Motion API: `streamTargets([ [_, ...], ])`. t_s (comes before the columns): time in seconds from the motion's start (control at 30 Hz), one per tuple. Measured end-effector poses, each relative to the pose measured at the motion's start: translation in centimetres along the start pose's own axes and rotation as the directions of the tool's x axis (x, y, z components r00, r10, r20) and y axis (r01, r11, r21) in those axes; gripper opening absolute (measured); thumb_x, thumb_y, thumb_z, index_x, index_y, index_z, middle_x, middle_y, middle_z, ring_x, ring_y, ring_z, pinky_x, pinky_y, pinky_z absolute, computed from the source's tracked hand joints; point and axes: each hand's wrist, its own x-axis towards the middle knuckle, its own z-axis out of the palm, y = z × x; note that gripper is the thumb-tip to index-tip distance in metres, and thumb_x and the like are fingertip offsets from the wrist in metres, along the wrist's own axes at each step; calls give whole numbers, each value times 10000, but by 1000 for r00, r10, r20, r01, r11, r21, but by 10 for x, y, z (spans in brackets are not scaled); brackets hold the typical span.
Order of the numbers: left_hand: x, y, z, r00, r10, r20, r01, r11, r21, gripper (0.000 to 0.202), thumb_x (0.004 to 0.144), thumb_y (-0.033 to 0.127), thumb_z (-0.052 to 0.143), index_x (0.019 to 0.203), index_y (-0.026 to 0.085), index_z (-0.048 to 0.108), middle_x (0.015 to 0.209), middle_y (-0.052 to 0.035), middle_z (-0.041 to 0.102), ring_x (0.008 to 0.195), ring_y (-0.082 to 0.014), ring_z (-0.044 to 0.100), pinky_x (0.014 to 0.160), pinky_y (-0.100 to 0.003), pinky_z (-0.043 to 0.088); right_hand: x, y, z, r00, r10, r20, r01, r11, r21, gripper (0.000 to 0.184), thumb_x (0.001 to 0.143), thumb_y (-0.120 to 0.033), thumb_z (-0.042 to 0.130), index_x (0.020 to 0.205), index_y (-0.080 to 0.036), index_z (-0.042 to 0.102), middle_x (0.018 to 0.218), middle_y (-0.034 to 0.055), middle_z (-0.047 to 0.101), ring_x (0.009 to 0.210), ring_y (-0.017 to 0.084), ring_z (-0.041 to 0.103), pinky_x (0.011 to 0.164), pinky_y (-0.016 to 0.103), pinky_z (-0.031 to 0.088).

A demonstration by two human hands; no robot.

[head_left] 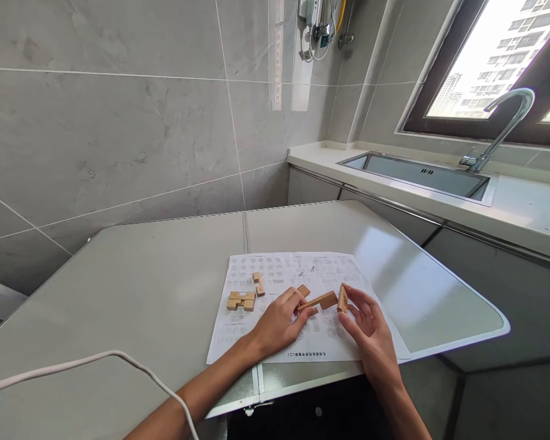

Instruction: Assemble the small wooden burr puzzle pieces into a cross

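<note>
My left hand (286, 316) is closed around the left end of a notched wooden puzzle piece (327, 299), just above a printed paper sheet (302, 353). Between thumb and fingers, my right hand (369, 324) grips a second wooden puzzle piece (343, 299), held upright by the free end of the first. Whether the two pieces touch, I cannot tell. Another bit of wood (304, 290) shows behind my left fingers, partly hidden. To the left on the sheet lie a notched wooden piece (259, 285) and a cluster of wooden pieces (241, 300) set together.
The sheet, with small printed diagrams, lies on a pale folding table (119, 293) with a seam down its middle. A white cable (114, 353) crosses the front left, over my left forearm. At right stand a counter with a sink (417, 177) and a faucet (508, 125).
</note>
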Motion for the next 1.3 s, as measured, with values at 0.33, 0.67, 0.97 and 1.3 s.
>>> streamTargets([
  [0.33, 0, -7, 4, 920, -139, 367, 378, 563, -735, 406, 1020, 583, 530, 914, 198, 457, 573, 74, 501, 420, -57, 283, 454, -229, 185, -2, 6, 12, 985, 137, 108, -168, 913, 372, 456, 904, -509, 708, 1296, -284, 645, 1505, 139, 609, 1455, 374, 496, 1189, 636, 349],
  [0.67, 1, -7, 4, 867, -133, 480, 478, 491, -728, 363, 997, 522, 576, 940, 165, 543, 553, 52, 550, 395, -58, 318, 407, -210, 176, -1, 11, 5, 976, 149, 161, -202, 893, 401, 386, 952, -572, 611, 1232, -319, 691, 1485, 101, 634, 1466, 340, 489, 1212, 660, 308],
  [0.97, 0, -12, 2, 837, -55, 544, 520, 384, -763, 305, 1023, 421, 526, 1013, 132, 621, 469, 89, 451, 357, -57, 235, 393, -194, 228, -1, 7, 5, 973, 152, 174, -207, 908, 364, 396, 935, -592, 639, 1224, -329, 704, 1467, 86, 651, 1462, 348, 495, 1210, 671, 317],
  [1.3, 2, -12, -2, 814, -68, 577, 561, 349, -751, 333, 1018, 434, 520, 1001, 124, 641, 425, 105, 364, 346, -59, 221, 387, -183, 209, -2, 1, 7, 968, 129, 217, -200, 917, 346, 401, 888, -569, 724, 1217, -339, 709, 1493, 70, 629, 1494, 349, 452, 1224, 671, 312],
])
